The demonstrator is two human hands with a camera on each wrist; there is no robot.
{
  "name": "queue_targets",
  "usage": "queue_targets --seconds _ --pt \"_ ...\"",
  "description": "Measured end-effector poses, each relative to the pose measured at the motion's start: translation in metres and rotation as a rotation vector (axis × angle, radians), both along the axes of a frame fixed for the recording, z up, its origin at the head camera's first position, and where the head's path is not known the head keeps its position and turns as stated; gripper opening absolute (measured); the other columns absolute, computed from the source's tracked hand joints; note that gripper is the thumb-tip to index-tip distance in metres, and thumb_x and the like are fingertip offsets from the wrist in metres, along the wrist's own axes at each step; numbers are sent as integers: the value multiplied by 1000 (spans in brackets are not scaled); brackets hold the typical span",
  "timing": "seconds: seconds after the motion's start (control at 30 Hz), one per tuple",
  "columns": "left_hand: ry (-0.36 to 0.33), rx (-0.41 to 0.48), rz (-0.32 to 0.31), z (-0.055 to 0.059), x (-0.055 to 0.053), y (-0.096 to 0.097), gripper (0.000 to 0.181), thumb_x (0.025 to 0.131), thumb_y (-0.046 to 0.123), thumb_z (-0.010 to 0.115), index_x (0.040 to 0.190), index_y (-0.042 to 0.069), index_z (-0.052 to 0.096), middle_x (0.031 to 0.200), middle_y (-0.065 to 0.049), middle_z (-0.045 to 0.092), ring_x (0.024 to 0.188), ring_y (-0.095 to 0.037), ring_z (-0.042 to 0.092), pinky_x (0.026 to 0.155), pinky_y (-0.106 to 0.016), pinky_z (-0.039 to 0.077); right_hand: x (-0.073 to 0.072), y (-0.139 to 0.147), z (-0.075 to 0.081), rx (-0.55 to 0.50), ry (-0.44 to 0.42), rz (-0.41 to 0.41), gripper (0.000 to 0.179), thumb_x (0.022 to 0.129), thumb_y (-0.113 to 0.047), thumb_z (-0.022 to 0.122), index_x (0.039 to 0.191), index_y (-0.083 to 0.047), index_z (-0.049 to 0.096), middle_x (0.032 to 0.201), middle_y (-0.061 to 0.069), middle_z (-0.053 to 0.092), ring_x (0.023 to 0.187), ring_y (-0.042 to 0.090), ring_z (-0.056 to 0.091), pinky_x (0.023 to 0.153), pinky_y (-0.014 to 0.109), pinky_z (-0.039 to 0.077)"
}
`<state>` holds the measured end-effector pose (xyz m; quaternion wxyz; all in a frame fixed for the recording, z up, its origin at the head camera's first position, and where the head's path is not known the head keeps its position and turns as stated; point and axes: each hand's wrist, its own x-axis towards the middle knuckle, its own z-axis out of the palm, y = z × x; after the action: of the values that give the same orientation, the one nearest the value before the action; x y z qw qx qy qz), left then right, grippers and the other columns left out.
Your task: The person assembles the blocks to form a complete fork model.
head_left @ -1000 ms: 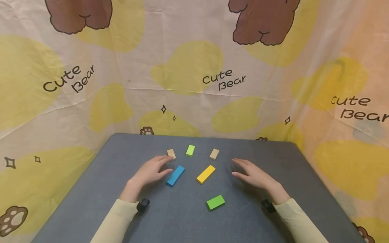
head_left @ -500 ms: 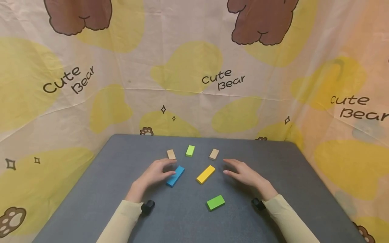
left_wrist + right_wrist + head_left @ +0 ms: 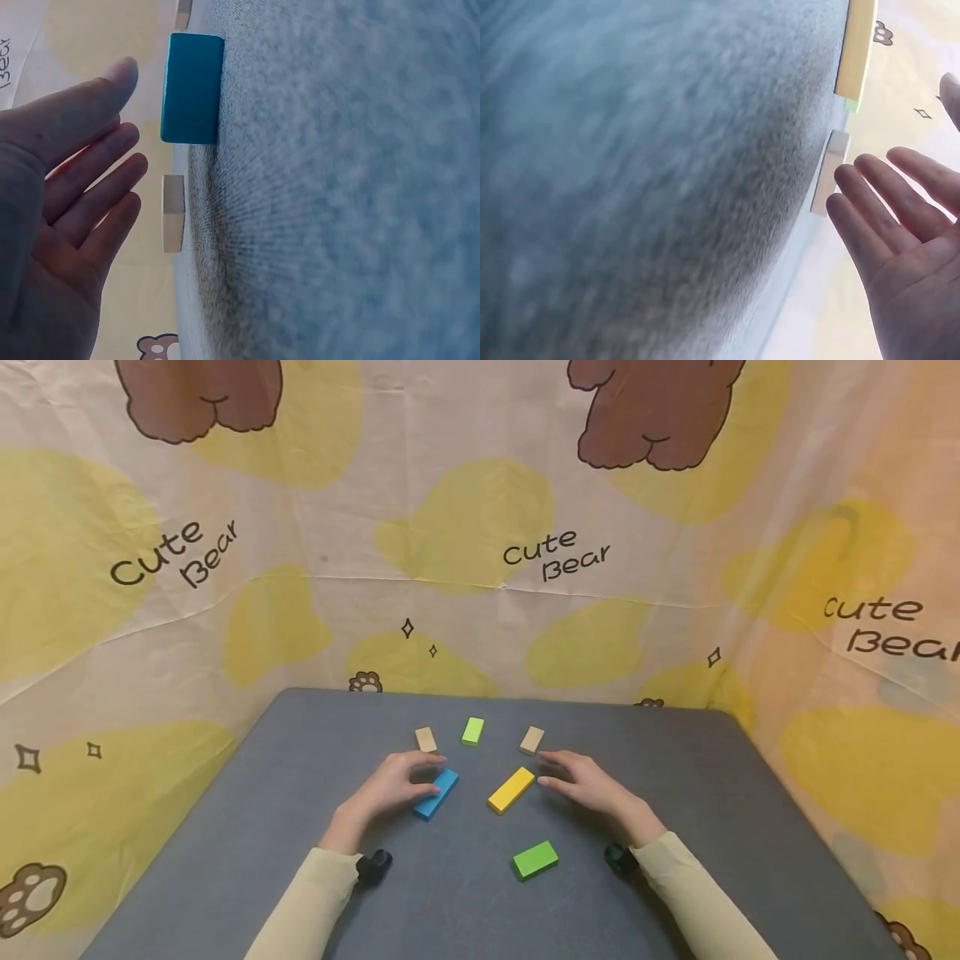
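So the table [image 3: 435,910] has a plain blue-grey top with six blocks lying flat on it, all spaced apart. Going by the head view, take the yellow block [image 3: 512,790] as clock center: blue block [image 3: 431,802] at 9, left tan block [image 3: 425,739] around 10, lime block [image 3: 472,732] near 11, right tan block [image 3: 532,740] about 1, and a chunky green block [image 3: 535,860] between 5 and 6.

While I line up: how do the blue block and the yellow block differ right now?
Colour and place: the blue block lies to the left of the yellow block.
Nearest hand: the blue block has the left hand by it; the yellow block, the right hand.
Cover: in the head view, a thumb hides part of the blue block; the yellow block shows uncovered.
Shared: both are long, narrow and ungripped.
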<state>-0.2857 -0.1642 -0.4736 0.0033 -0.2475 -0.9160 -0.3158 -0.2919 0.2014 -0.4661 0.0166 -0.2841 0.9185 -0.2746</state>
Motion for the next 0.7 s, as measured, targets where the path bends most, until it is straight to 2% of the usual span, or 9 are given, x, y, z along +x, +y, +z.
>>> queue_targets --seconds 0.2,0.4,0.57,0.7 --pt "-49 20 5 -5 -3 0 49 83 26 76 130 18 62 132 2 65 129 -23 56 107 -49 45 -6 -6 -3 -51 -35 21 57 94 -39 60 138 -5 51 135 14 60 123 29 59 102 50 48" --pt "-85 28 -2 -7 -3 1 50 83 26 76 130 18 61 134 0 64 130 -24 56 107 -50 44 -11 -12 -4 -111 -101 78 52 92 -28 65 136 -2 53 135 15 60 122 29 60 102 47 49" --pt "-107 32 4 -8 -3 1 50 83 25 75 131 19 61 135 -1 62 130 -24 55 108 -49 44 -13 -17 -4 -126 -136 95 52 92 -31 64 134 -2 54 133 15 62 119 28 62 100 45 51" --pt "-129 35 10 -8 -2 2 50 84 25 75 132 20 60 137 -1 61 130 -24 54 108 -50 44 -16 -20 -6 -114 -129 103 50 92 -33 64 132 -3 56 131 14 63 117 27 63 99 44 52"
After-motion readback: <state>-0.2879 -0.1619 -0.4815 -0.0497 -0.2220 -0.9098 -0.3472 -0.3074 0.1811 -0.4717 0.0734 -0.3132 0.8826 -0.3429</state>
